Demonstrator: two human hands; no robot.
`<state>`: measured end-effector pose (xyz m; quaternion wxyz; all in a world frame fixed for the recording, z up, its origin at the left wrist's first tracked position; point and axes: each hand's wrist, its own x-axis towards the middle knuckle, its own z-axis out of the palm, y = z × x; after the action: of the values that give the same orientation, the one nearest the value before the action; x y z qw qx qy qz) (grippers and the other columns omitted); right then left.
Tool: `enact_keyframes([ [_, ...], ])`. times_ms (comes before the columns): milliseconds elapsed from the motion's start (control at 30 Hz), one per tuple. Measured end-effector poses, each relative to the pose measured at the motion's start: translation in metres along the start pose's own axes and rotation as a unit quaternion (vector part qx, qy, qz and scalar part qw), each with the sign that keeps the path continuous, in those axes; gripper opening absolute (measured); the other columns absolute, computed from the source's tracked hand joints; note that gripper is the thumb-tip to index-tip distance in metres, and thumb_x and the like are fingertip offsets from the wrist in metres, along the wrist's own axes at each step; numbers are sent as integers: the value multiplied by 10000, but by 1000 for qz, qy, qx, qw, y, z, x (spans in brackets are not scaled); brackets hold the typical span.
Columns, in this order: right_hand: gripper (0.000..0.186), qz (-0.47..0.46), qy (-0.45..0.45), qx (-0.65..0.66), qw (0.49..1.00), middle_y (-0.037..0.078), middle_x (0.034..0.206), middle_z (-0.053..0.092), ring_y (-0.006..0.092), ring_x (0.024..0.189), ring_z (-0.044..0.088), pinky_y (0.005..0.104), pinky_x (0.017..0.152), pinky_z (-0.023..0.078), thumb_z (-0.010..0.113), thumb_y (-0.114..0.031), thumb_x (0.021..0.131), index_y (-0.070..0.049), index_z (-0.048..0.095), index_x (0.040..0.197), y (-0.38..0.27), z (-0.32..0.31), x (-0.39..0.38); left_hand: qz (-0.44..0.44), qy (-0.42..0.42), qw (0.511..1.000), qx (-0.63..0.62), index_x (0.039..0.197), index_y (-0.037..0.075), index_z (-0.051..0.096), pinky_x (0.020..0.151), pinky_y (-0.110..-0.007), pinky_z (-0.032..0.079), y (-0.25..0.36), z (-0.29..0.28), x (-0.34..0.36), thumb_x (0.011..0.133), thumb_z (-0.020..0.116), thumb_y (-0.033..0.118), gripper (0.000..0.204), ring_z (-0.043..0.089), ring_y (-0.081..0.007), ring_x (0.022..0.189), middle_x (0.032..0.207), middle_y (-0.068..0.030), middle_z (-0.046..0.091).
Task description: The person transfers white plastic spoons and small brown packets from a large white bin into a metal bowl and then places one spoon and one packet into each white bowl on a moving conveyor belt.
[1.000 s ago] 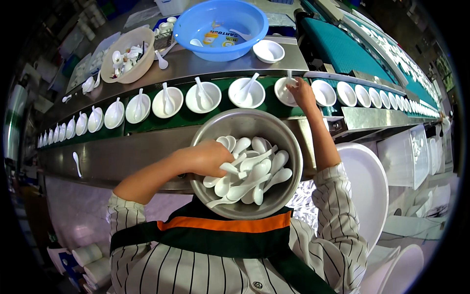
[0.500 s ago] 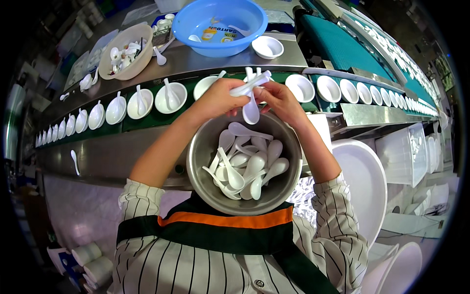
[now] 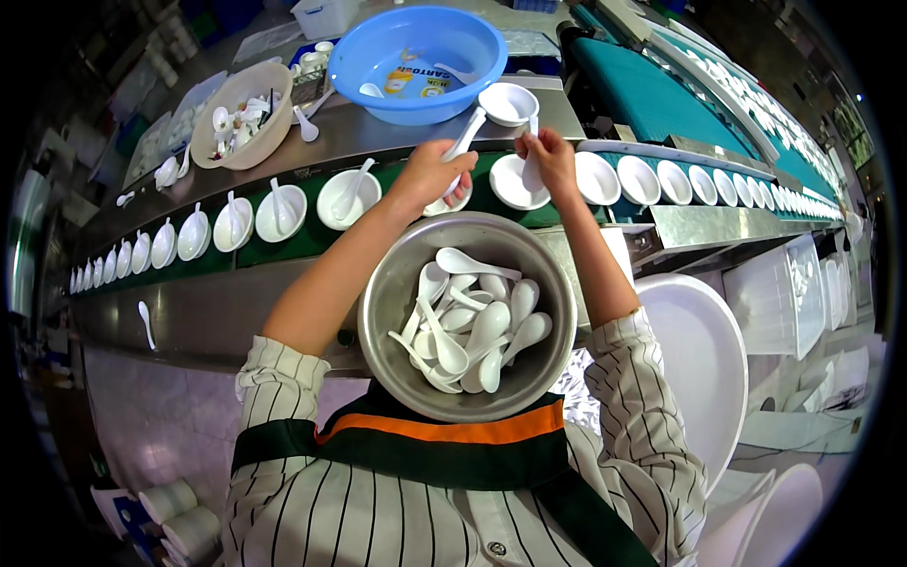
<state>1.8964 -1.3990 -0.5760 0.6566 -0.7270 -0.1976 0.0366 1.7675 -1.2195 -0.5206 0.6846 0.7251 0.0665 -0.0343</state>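
White ceramic soup spoons [image 3: 465, 140] stick up out of my left hand [image 3: 435, 176], which is closed around their handles; how many it holds I cannot tell. My right hand [image 3: 552, 163] pinches another white spoon [image 3: 532, 172] by its handle, the scoop pointing down over a small white bowl [image 3: 510, 187] on the green belt. Partly behind my left hand is a further white bowl [image 3: 444, 204]. Below both hands, against my apron, a steel basin [image 3: 376, 321] holds a heap of white spoons [image 3: 487, 326].
Left along the green belt [image 3: 312, 236] run several white bowls with spoons; bowls without spoons line the right. Behind it stand a blue basin [image 3: 340, 57], a cream tub [image 3: 274, 142] and a white bowl [image 3: 508, 102]. A lone spoon [image 3: 146, 323] lies front left.
My hands have moved apart: the right now holds a spoon over a bowl, while the left keeps spoons. The bowls on the belt have shifted left.
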Motion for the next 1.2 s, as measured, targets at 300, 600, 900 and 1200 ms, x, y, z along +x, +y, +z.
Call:
enact_keyframes([
  [300,363,47,-133,9,990,85,828,635,126,767,568,244,737,438,615,-310,817,37,612,921,-40,19,-26,1,-20,996,83,947,10,552,558,-238,438,-13,5,9,822,580,213,240,535,-92,692,786,-33,570],
  [600,287,2,-99,-17,995,50,719,609,88,632,534,247,570,436,624,-263,810,21,608,850,-44,28,-12,123,43,925,356,1083,-38,484,850,-370,406,-11,30,10,766,635,261,461,517,-315,1001,1060,-195,536],
  [900,224,11,28,-329,944,176,802,622,360,762,594,419,668,453,565,-281,807,-66,607,855,22,3,-3,175,-245,838,455,907,37,548,736,-390,426,24,15,-85,684,679,205,309,554,-278,829,862,-117,574],
  [1200,285,-32,34,-398,916,159,821,623,344,763,590,411,677,460,603,-234,786,-22,562,973,31,-20,-9,299,-212,732,574,750,28,603,770,-320,369,-27,28,-137,673,556,44,91,506,-242,829,825,-114,537],
])
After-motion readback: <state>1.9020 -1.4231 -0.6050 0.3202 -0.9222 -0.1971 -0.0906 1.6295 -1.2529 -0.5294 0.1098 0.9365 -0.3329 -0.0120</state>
